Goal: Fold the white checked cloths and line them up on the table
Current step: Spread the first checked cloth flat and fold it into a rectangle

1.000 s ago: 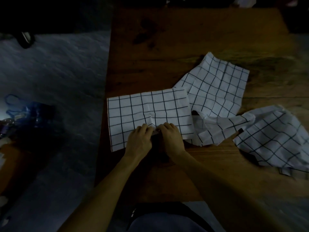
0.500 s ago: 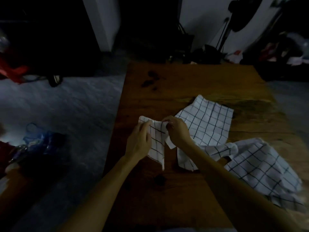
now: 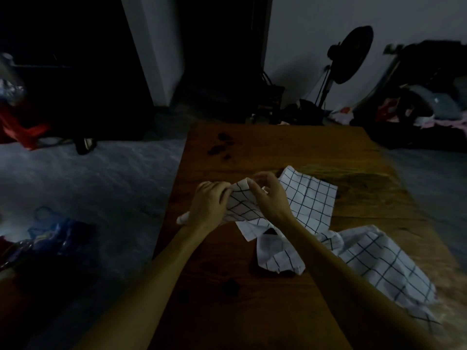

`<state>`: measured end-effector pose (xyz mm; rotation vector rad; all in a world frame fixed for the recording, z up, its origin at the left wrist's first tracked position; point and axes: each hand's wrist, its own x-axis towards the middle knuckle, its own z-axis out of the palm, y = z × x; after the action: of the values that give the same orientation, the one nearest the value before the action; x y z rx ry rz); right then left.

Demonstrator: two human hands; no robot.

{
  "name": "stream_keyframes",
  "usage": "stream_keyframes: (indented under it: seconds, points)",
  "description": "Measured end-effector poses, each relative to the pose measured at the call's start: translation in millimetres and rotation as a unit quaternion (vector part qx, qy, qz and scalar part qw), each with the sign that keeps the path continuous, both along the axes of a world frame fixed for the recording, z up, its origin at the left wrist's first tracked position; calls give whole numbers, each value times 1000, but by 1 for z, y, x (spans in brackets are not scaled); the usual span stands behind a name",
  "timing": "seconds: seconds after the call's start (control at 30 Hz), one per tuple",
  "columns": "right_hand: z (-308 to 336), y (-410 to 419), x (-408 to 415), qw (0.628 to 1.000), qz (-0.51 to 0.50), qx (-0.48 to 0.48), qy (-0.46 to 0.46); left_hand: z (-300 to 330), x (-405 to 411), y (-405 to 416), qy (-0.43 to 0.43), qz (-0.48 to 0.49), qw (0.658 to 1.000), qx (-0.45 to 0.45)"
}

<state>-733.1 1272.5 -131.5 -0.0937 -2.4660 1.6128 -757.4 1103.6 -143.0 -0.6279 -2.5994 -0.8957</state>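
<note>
Since 1 s ago the cloth in hand (image 3: 241, 205) has come up off the table (image 3: 227, 311): then it lay flat at the near left edge with both hands pressing its near hem; now it is raised and bunched between them, and the view has tipped up to take in the room.

Nearest, a crumpled checked cloth (image 3: 379, 263) sprawls at the right of the table, one corner reaching toward the middle. Just beyond it the left hand (image 3: 208, 204) grips the held cloth's left part, fingers curled round it with a tail of fabric hanging below the wrist. The right hand (image 3: 269, 195) pinches the upper edge beside it, thumb and fingers closed on the fabric.

To do this fold well, I judge the 2 hands should find matching corners, draw the edge taut, and lay it back down with the check lines square, so the fold does not skew.

Behind the right hand a flatter checked cloth (image 3: 313, 200) lies spread on the table; no folded cloth is lined up yet.

Much is hard to read: the light is dim, the right forearm covers where the cloths overlap, and I cannot tell how many layers the held cloth has. Farther off stand a fan (image 3: 350, 59) and dark clutter.
</note>
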Motion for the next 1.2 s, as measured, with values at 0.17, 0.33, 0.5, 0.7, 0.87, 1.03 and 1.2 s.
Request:
stream_keyframes:
  seconds: [0.17,0.33,0.5,0.7,0.87,1.03,1.2]
  points:
    - [3,-6,6,999,5,-36,22,2,6,0,-2,11,1000,2]
    - [12,-12,-1,998,33,-26,56,7,10,1,0,4,1000,8]
    - [13,-7,-15,998,53,13,40,6,9,-5,-47,20,998,25]
    - [29,-12,-20,997,57,-20,55,14,9,-8,-81,18,994,77]
    - [32,-9,-27,995,72,-61,43,7,12,-11,-83,35,992,88]
    - [34,-10,-32,996,89,-13,24,7,9,-15,-82,33,990,111]
    - [45,-6,-38,994,21,-85,67,-10,10,-34,-143,87,974,151]
